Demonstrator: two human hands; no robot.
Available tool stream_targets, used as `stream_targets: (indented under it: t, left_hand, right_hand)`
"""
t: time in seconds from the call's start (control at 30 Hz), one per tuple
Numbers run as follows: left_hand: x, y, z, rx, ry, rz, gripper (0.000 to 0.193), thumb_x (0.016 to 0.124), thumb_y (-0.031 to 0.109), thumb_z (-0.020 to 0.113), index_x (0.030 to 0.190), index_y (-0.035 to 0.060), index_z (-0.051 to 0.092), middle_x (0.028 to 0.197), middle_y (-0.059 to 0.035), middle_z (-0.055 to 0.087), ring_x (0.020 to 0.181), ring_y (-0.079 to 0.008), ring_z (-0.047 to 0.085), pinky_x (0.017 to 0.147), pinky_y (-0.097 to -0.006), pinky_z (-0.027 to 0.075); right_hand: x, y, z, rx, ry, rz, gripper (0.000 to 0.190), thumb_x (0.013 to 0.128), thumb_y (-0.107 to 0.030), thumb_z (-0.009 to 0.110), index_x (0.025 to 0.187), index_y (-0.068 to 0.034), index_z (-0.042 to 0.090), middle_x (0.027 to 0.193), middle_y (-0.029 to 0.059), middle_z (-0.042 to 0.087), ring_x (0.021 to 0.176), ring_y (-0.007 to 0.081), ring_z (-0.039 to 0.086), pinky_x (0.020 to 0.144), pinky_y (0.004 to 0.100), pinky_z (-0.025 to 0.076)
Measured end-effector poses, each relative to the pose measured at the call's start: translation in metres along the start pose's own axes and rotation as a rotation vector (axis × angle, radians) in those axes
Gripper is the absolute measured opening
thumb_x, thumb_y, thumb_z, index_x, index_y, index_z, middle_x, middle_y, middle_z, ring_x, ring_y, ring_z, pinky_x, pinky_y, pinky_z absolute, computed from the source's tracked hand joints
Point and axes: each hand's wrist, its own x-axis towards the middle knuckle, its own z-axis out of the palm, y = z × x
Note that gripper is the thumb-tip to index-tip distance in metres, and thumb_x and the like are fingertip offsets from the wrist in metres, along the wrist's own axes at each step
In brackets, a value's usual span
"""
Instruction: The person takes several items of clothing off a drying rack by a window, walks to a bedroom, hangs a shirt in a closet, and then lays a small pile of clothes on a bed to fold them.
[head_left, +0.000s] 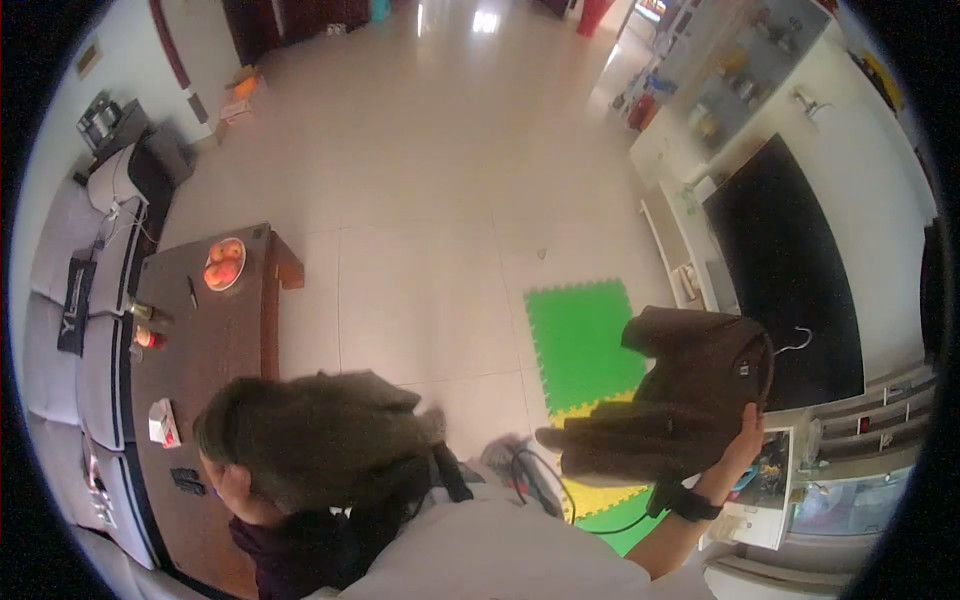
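My right hand (744, 444) grips a dark brown garment (675, 390) near its collar. A hanger with a pale metal hook (799, 339) sticks out beyond that collar, and the cloth hangs over the foam mats. On the other side, my left hand (238, 487) holds a bundled dark olive garment (322, 427), blurred, its fingers partly hidden by the cloth. Dark purple and black cloth (300, 544) lies along my left forearm; whether it is a sleeve or another garment is unclear.
Green and yellow interlocking foam mats (581, 337) lie on the tile floor (420, 285). At left stands a wooden coffee table (217, 345) with a bowl of fruit (224, 264) and a tissue pack (163, 422), beside a grey sofa (105, 382). A large television (787, 270) stands at right.
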Motion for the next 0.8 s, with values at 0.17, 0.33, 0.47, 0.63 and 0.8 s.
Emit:
stream_targets:
  t: [0.17,0.33,0.47,0.63,0.8]
  left_hand:
    - [0.132,-0.051,0.084,-0.023,-0.021,0.045,0.062,0.08,0.037,0.058,0.126,-0.0013,0.041,0.117,-0.0189,0.054,0.101,-0.033,0.057,0.087,-0.0455,0.048]
    - [0.246,-0.094,0.126,0.038,0.06,-0.014,0.054,0.086,0.037,0.048,0.126,0.0015,0.043,0.123,-0.0172,0.051,0.108,-0.0322,0.053,0.093,-0.0481,0.043]
    - [0.336,-0.11,0.188,-0.032,0.297,-0.02,0.05,0.085,0.035,0.052,0.12,0.0003,0.048,0.115,-0.0181,0.055,0.103,-0.0316,0.055,0.091,-0.043,0.044]
    - [0.429,-0.116,0.253,-0.02,0.494,-0.05,0.056,0.087,0.045,0.044,0.12,0.0003,0.049,0.119,-0.0193,0.053,0.106,-0.0345,0.052,0.094,-0.0466,0.041]
    - [0.516,-0.174,0.294,0.099,0.684,0.013,0.05,0.087,0.041,0.047,0.117,0.0009,0.052,0.115,-0.0166,0.055,0.104,-0.0296,0.053,0.093,-0.0421,0.04]
  right_hand:
    - [0.043,-0.011,0.101,-0.035,0.184,0.086,0.048,0.083,-0.028,0.059,0.12,0.001,0.052,0.11,0.0136,0.057,0.092,0.0244,0.057,0.081,0.0341,0.046]
    - [0.138,0.004,0.221,0.013,0.087,0.061,0.044,0.081,-0.026,0.062,0.115,0.001,0.053,0.103,0.0123,0.059,0.089,0.0232,0.057,0.081,0.0327,0.046]
    - [0.218,-0.008,0.347,0.072,-0.013,0.082,0.045,0.082,-0.026,0.061,0.116,0.002,0.052,0.104,0.0122,0.059,0.087,0.0231,0.059,0.078,0.0329,0.047]
    - [0.298,-0.06,0.502,0.094,-0.138,0.075,0.042,0.085,-0.023,0.058,0.119,0.001,0.051,0.105,0.0119,0.06,0.086,0.0236,0.059,0.076,0.0327,0.048]
    - [0.368,-0.071,0.611,0.063,-0.146,-0.033,0.047,0.083,-0.026,0.061,0.12,0.001,0.051,0.115,0.0147,0.055,0.098,0.0246,0.056,0.082,0.0351,0.047]
